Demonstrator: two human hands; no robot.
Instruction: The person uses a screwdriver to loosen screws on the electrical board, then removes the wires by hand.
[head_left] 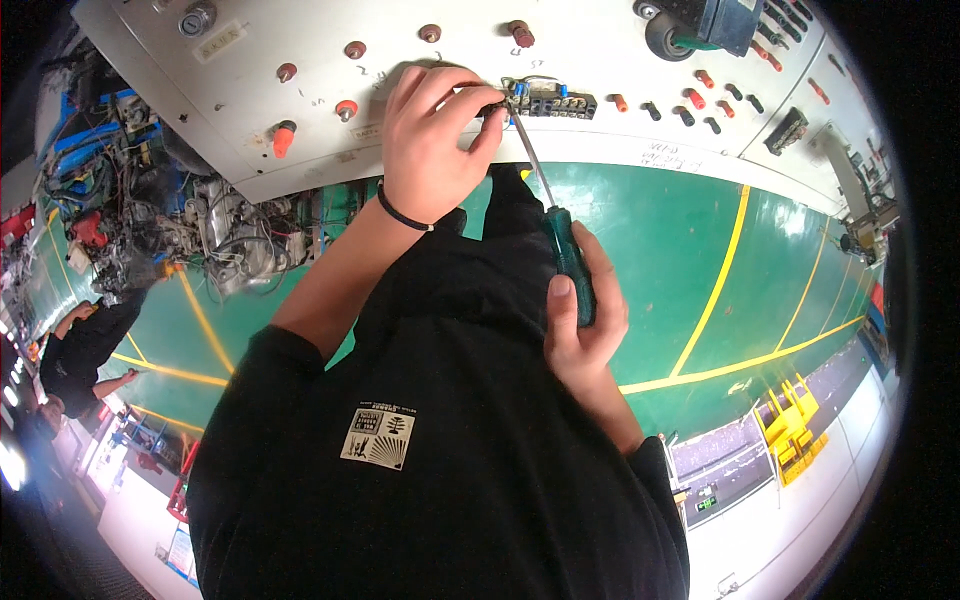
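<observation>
A black terminal block with small blue parts is mounted on the white panel. My left hand is at its left end, fingertips pinched on something small that I cannot make out, partly hidden by the fingers. My right hand grips the green handle of a screwdriver, whose shaft runs up to the block beside my left fingertips.
Red and black sockets line the panel's right side, near a dark caster wheel. Engine assemblies with wiring stand at left, where another person is. Green floor with yellow lines lies behind me, with yellow equipment beyond.
</observation>
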